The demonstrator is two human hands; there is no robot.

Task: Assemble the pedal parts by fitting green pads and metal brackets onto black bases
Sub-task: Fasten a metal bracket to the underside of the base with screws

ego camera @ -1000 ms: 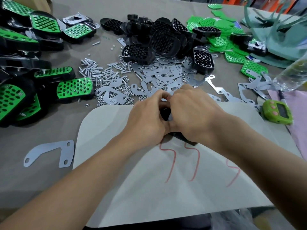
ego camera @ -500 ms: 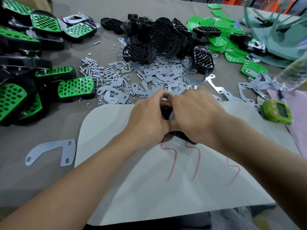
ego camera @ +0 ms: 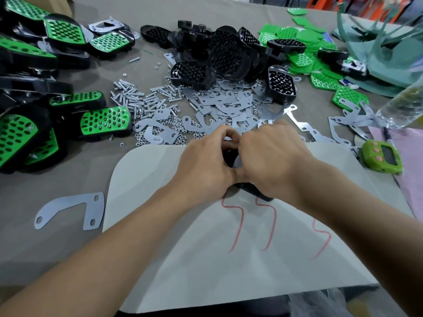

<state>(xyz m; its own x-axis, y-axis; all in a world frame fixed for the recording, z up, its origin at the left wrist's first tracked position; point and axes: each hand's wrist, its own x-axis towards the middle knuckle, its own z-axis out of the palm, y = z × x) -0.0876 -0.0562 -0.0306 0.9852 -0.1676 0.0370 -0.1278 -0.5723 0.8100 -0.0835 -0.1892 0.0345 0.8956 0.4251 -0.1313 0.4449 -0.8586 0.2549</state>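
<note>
Fitting one base (ego camera: 255, 191), mid-batch

Left hand (ego camera: 203, 165) and right hand (ego camera: 272, 161) curl fingers round the base on the board (ego camera: 206, 259); what they pinch on it is hidden. Finished pedals (ego camera: 104, 121) stack far left. Loose bases (ego camera: 226, 58), pads (ego camera: 299, 59), brackets (ego camera: 229, 106) and screws (ego camera: 130, 97) lie heaped beyond: judged well short of done.

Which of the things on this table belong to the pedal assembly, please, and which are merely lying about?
Belong to the job:
black base, gripped by the left hand and right hand
pile of black bases
green pads
metal brackets
bolts
finished pedals

Just lying about:
green timer
plastic bottle
pink cloth
</note>
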